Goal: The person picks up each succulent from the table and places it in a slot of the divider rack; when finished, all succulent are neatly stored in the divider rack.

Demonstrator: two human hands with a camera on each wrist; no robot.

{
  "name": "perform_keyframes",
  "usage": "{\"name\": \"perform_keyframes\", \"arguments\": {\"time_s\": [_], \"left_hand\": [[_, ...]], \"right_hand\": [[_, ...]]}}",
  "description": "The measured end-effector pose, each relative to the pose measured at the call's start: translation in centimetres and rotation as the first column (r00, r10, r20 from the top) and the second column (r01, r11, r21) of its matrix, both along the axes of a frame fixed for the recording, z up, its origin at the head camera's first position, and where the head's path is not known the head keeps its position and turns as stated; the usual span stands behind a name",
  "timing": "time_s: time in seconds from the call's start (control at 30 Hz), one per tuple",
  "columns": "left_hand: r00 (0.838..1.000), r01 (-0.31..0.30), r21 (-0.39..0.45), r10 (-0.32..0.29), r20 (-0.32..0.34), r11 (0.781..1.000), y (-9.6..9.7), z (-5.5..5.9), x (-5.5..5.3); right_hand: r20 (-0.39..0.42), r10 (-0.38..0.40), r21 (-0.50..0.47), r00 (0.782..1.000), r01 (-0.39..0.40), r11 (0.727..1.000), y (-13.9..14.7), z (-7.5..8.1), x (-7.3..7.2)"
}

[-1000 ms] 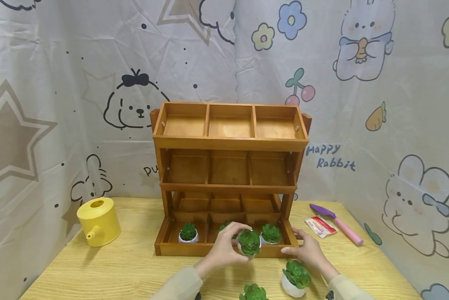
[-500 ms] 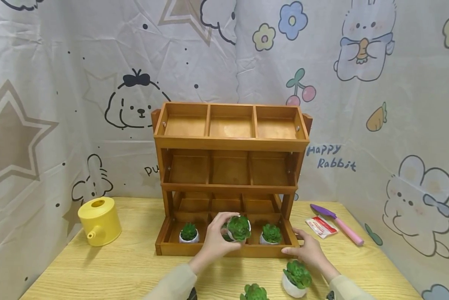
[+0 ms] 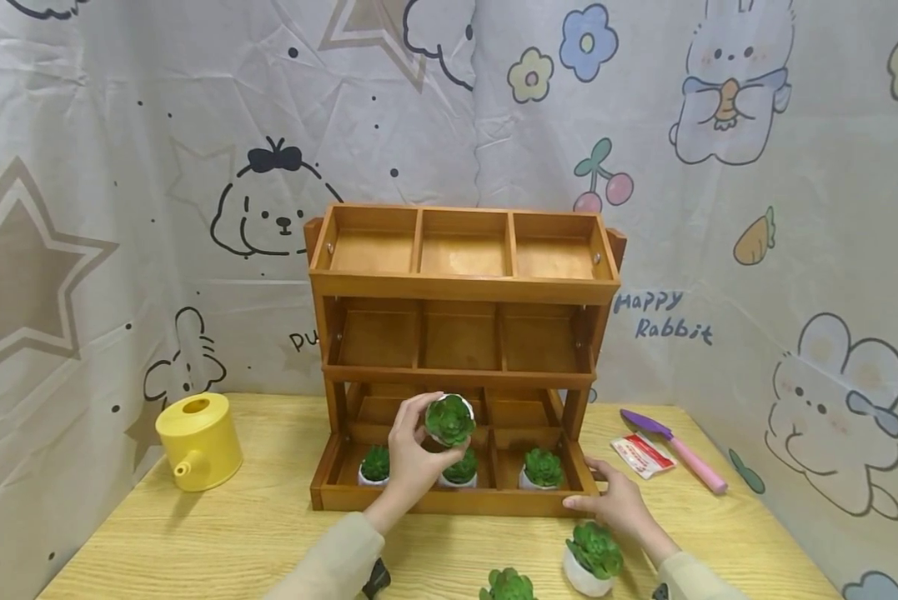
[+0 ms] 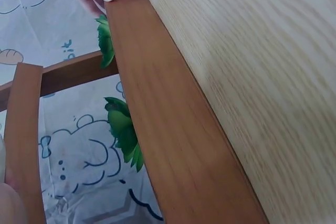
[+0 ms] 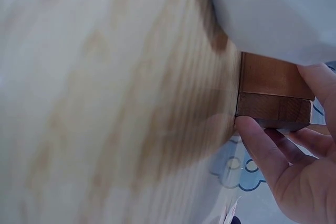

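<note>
In the head view my left hand (image 3: 413, 458) pinches a small potted succulent (image 3: 450, 419) between thumb and fingers, raised in front of the wooden shelf's (image 3: 459, 289) lower part. Below it, the bottom tray holds a left succulent (image 3: 374, 464), partly hidden by my hand, a middle succulent (image 3: 459, 468) and a right succulent (image 3: 542, 468), one per compartment. My right hand (image 3: 615, 500) grips the tray's front right corner, thumb at the front and fingers along the side. The right wrist view shows its fingers around that wooden corner (image 5: 275, 109).
Two more succulents stand near me on the table: a white-potted one (image 3: 593, 558) and one cut off by the frame (image 3: 509, 585). A yellow watering can (image 3: 199, 442) is at left. A purple-and-pink trowel (image 3: 675, 450) and a red-and-white packet (image 3: 642, 454) lie at right.
My left hand has carried the succulent up and to the left, from in front of the tray's right half to above its middle. The right hand has stayed at the tray corner.
</note>
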State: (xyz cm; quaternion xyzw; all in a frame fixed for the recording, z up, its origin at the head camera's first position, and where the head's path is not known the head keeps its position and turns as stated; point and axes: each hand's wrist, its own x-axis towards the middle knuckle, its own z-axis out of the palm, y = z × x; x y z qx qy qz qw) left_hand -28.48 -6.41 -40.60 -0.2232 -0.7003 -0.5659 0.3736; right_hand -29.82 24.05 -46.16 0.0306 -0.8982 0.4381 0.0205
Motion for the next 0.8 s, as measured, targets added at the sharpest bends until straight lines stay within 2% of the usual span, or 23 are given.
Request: {"name": "perform_keyframes", "arguments": {"time_s": [0.07,0.2,0.4,0.5,0.63,0.8], "left_hand": [[1.0,-0.014,0.006,0.014,-0.011,1.0,-0.3,-0.7,-0.8],[0.998,-0.053,0.01,0.053,-0.038,0.999,-0.8,-0.4,-0.9],[0.99,-0.118,0.029,0.12,-0.077,0.993,-1.8,1.0,-1.3],[0.987,-0.143,0.044,0.146,-0.071,0.989,-2.4,2.0,-1.3],[0.983,-0.163,0.05,0.166,-0.08,0.985,-2.7,3.7,-0.5],[0.974,-0.179,0.041,0.183,-0.135,0.983,-2.8,5.6,0.8]], "right_hand": [[-0.001,-0.003,-0.001,1.0,0.003,1.0,0.1,-0.1,0.0],[-0.001,-0.001,-0.005,1.0,0.001,1.0,0.1,-0.2,0.1],[0.011,-0.006,-0.014,1.0,0.006,1.0,0.0,-0.2,0.1],[0.009,-0.002,-0.01,1.0,0.002,1.0,-0.1,-0.1,0.1],[0.004,0.006,0.0,1.0,-0.006,1.0,-0.1,0.1,0.1],[0.007,0.004,-0.005,1.0,-0.004,1.0,-0.1,0.2,0.1]]}}
